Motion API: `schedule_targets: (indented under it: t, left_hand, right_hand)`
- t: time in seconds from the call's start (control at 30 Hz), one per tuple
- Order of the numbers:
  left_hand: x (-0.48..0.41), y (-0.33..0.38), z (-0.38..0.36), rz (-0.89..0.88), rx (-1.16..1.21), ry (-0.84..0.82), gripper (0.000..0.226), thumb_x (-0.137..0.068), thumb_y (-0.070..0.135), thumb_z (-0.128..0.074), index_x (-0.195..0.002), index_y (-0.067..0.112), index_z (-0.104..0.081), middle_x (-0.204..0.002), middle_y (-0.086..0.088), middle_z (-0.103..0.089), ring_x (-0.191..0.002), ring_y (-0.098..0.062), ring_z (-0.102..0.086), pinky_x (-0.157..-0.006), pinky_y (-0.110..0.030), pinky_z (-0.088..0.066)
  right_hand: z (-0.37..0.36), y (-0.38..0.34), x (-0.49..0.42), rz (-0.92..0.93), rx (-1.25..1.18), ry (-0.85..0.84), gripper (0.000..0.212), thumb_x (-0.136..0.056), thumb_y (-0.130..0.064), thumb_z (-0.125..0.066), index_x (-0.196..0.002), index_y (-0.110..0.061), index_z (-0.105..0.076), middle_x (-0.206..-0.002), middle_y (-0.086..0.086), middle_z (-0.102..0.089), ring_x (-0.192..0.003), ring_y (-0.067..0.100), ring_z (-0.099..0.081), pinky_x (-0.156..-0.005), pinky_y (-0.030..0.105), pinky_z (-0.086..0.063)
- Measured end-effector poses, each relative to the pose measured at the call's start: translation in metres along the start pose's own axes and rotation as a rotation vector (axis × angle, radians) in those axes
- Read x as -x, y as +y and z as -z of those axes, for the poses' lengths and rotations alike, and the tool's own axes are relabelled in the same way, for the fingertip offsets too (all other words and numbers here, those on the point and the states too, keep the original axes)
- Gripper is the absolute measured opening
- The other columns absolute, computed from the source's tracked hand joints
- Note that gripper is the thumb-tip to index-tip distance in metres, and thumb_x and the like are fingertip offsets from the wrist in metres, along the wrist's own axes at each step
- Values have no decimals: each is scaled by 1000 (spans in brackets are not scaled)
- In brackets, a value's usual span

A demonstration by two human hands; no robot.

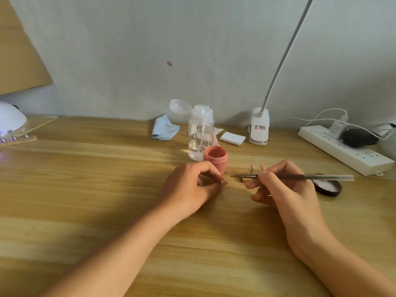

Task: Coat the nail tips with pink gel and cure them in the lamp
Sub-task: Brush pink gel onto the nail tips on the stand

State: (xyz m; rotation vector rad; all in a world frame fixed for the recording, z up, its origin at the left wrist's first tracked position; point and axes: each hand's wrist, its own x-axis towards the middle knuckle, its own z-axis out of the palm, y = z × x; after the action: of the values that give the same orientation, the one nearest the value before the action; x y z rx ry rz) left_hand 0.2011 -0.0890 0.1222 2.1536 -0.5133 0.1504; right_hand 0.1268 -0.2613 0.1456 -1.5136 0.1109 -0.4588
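Pink gel jar (pixel 215 159) open, at 1 o'clock of left hand (pixel 190 187), whose curled fingers pinch what looks like a nail tip (pixel 224 182). Right hand (pixel 287 191) grips brush (pixel 300 176), bristles pointing toward 9 o'clock at it. Coating step, likely; next: steady stroke onto tip, then lamp (pixel 10 121), far at 10 o'clock.

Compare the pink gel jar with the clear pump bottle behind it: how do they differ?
The pink gel jar is short and opaque; the clear pump bottle is taller and see-through. The jar's mouth is lidless; the bottle has its pump top, flip cap hinged back. Both stand upright on the wooden table.
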Motion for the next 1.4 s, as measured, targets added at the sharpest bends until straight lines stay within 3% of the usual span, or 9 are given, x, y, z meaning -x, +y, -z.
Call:
schedule_targets:
  t: [0.13, 0.4, 0.57, 0.7, 0.83, 1.1, 1.23, 1.4]
  left_hand:
    - [0, 0, 0, -10, -15, -2, 14, -80, 40, -80, -78, 44, -66, -43, 19, -50, -41, -1, -44, -44, -16, -30]
    - [0, 2, -1, 4, -53, -1, 17, -80, 31, -80, -74, 40, -66, -43, 22, -50, -41, 1, -45, -44, -16, -28]
    - [1, 2, -1, -9, -43, 7, 13, -80, 42, -79, -75, 37, -67, -41, 21, -48, -40, -1, -42, -43, -17, -25]
    - [0, 2, -1, 2, -58, 2, 15, -80, 33, -80, -75, 39, -67, -43, 21, -50, -41, 0, -44, -47, -22, -27]
    - [0, 1, -2, -10, -44, 4, 13, -80, 41, -79, -75, 39, -67, -41, 19, -48, -40, -2, -42, -45, -18, -25]
    - [0, 0, -2, -34, -34, 18, 14, -79, 44, -79, -74, 40, -67, -43, 21, -48, -40, -2, -41, -45, -17, -23]
    - [-1, 1, -2, -24, -36, 13, 14, -79, 39, -80, -75, 40, -67, -42, 20, -48, -40, -1, -43, -47, -21, -26]
    - [0, 1, -2, -27, -47, 7, 16, -80, 41, -79, -72, 41, -66, -42, 24, -48, -41, 0, -43, -43, -15, -26]
  right_hand:
    - [-2, 1, 1, -22, 10, -65, 13, -91, -1, -59, -81, -5, -50, -69, 12, -73, -54, 12, -60, -55, 18, -52]
    - [-3, 1, 3, -15, 40, -126, 17, -91, 0, -59, -79, -8, -51, -70, 11, -74, -55, 7, -60, -53, 16, -49]
    - [-2, 1, 2, -11, 26, -92, 15, -91, -1, -59, -80, -8, -52, -71, 10, -74, -54, 9, -59, -55, 17, -51]
    - [-4, 1, 2, -7, 65, -128, 12, -91, 0, -59, -82, -3, -53, -69, 11, -74, -53, 7, -59, -53, 16, -49]
    - [-2, 1, 1, -14, 49, -87, 16, -92, -1, -59, -80, -9, -52, -71, 10, -74, -55, 10, -59, -56, 19, -53]
    - [-1, 1, 0, 0, 10, -30, 13, -92, -1, -59, -81, -4, -53, -70, 11, -73, -57, 10, -62, -59, 22, -55]
    - [-3, 2, 0, -22, 61, -69, 15, -91, -1, -59, -80, -8, -53, -71, 10, -74, -56, 10, -60, -57, 21, -55]
    - [-3, 1, 1, 21, 74, -32, 12, -91, 1, -58, -82, -5, -54, -68, 12, -71, -56, 12, -59, -63, 33, -56]
